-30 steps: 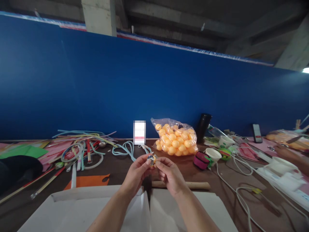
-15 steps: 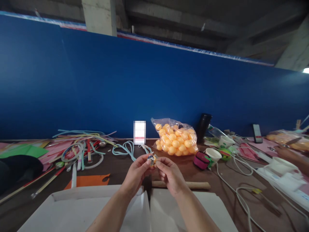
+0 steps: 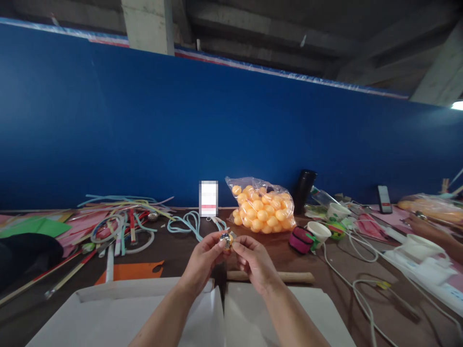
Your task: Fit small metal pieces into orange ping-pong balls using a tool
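Between my two hands, above the table's middle, is a small shiny silver ball [image 3: 225,239]. My left hand [image 3: 201,260] is closed, its thumb and fingers pinching the ball from the left. From the other side my right hand [image 3: 257,262] meets it, thumb and forefinger pressed together at the ball's right edge. A small yellowish piece [image 3: 232,236] shows there, partly hidden by the fingertips; its kind is unclear. Below the hands a wooden stick [image 3: 294,277] lies behind two white box-like pieces [image 3: 275,308], over which my forearms reach.
A clear bag of orange balls [image 3: 262,212] stands behind my hands. Light-blue tubing [image 3: 186,224] and tangled strips lie left. At right are a black bottle [image 3: 305,190], a magenta pouch [image 3: 301,240], paper cups [image 3: 319,231] and white cables [image 3: 361,289]. Another person's hand [image 3: 421,226] is far right.
My hands and the silver ball hold nearly the same position. At the far right, the other person's hand has shifted slightly to the left.
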`<state>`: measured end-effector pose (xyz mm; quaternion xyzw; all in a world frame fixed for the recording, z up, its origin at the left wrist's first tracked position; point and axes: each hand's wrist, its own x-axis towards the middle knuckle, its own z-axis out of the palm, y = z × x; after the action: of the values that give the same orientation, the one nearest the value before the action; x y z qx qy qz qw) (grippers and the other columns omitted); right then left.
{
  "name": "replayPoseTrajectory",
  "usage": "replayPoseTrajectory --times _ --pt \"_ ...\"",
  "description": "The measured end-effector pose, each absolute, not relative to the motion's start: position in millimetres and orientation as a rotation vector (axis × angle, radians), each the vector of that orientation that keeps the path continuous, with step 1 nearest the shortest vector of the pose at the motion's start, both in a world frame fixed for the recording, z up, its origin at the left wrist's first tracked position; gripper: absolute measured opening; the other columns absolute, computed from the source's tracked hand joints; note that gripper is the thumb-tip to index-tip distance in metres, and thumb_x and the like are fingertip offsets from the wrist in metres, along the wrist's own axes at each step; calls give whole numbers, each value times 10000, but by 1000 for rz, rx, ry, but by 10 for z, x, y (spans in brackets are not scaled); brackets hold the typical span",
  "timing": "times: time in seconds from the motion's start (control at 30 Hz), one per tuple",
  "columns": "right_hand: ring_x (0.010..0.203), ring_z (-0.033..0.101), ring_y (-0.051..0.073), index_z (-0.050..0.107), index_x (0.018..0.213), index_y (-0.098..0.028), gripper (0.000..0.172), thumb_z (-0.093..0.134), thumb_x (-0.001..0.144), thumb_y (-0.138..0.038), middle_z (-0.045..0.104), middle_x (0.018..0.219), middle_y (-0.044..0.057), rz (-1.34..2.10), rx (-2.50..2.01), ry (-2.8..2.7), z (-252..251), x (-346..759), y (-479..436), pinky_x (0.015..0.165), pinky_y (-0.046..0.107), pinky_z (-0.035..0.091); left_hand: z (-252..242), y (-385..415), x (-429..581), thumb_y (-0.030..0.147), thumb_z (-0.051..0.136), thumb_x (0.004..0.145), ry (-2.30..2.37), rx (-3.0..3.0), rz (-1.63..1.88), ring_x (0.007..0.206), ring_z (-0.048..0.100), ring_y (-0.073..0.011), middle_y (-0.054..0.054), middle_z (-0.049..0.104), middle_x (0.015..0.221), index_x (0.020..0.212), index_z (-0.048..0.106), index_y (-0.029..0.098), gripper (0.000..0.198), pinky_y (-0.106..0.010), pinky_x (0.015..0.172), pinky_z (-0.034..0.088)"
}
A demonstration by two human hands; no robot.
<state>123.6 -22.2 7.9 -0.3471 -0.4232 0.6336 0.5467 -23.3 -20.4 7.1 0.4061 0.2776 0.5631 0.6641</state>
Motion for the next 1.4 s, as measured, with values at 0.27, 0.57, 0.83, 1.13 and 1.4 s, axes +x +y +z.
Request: replayPoseTrajectory --times 0.27,0.57,0.83,1.13,1.4 --pt "459 356 48 607 699 -166 251 777 671 -349 455 506 -70 1524 -828 -995 104 1236 -244 430 172 367 62 -197 -247 332 711 736 641 979 1247 709 571 -127 -60 647 856 1053 672 158 364 -297 730 477" --pt "540 481 90 587 712 -178 272 773 676 -373 462 530 -67 1484 -848 -1025 83 1226 -245 586 275 525 40 -182 -238 348 721 720 651 989 1243 752 615 -168 -88 672 925 1058 668 157 392 -335 760 485" --pt "492 450 92 553 712 -191 290 749 690 -404 472 510 -66 1456 -909 -1104 87 1236 -244 577 306 522 -26 -161 -232 360 718 720 721 1029 1242 820 641 -207 -103 678 952 1069 656 149 412 -344 777 499" --pt "498 426 90 523 733 -196 279 709 731 -404 456 520 -72 1404 -922 -1188 78 1242 -249 599 347 542 -39 -158 -241 347 700 743 743 1078 1214 822 643 -203 -108 670 988 1071 646 148 388 -345 782 497" --pt "491 426 62 474 793 -194 320 724 743 -387 502 568 -75 1450 -848 -1122 66 1216 -238 586 306 540 28 -178 -233 357 721 716 715 1033 1244 790 627 -183 -96 674 963 1045 667 151 391 -321 752 492"
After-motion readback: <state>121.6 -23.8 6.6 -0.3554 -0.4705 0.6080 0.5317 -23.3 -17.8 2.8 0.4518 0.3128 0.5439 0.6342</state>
